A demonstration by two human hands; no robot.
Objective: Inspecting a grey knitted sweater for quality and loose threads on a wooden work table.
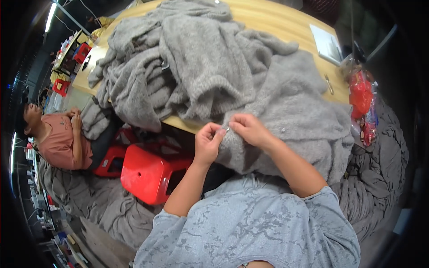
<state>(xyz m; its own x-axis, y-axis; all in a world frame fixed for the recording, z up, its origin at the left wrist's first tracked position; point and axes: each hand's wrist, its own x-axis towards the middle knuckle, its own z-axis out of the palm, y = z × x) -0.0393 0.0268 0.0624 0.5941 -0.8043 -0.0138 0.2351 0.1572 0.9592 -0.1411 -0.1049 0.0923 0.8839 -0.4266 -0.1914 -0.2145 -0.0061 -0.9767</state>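
From where I stand, it all comes down to one corner of cloth. The grey knit garment (292, 100) lies mostly to the right of the person's fingertips and away from them, its broad body spread over the near right part of the table (272, 15) and its lower folds drooping over the edge toward the lap. Its long direction seems to run sideways from the pinched corner, out past the right forearm, though the folds make that hard to swear to.

The left hand (208, 142) comes in from the lower left, thumb and fingers pinched together at that corner. The right hand (250, 129) reaches in from the lower right, fingers bent over and pinching the same bit of fabric, so the two nearly meet. A small bright thing (227, 128) glints between them; from here I can't tell whether it is a button or something else.

A shiny round button (282, 130) sits on the cloth beside the right forearm, so the right hand is the nearer to it. Since the garment's bulk spreads to the right, I'd judge the right arm has the easier reach across it, while the left is better placed to steady the corner.
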